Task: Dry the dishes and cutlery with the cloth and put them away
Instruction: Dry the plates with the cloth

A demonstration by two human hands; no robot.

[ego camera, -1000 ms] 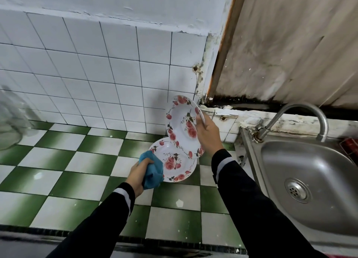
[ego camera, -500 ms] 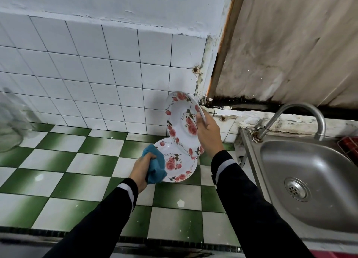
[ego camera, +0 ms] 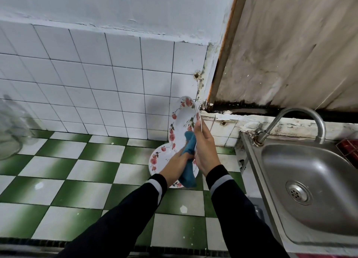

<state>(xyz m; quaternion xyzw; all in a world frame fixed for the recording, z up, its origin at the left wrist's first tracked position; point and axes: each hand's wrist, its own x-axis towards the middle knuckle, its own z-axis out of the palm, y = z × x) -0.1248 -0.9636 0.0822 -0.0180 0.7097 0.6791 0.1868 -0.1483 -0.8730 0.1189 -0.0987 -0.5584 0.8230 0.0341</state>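
plate (ego camera: 181, 120) held upright on edge, face toward cloth (ego camera: 187, 173).

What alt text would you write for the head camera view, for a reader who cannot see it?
A person's right hand holds a rose-patterned plate nearly upright while the left hand grips a blue cloth against its face. A matching plate lies beneath on the green-and-white tiled counter, with a steel sink to the right.

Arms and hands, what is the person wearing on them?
The left sleeve and right sleeve are long and black. Each ends in a snug cuff with a pale grey band around the wrist. The left hand and right hand are bare: no gloves, and no rings or watch show.
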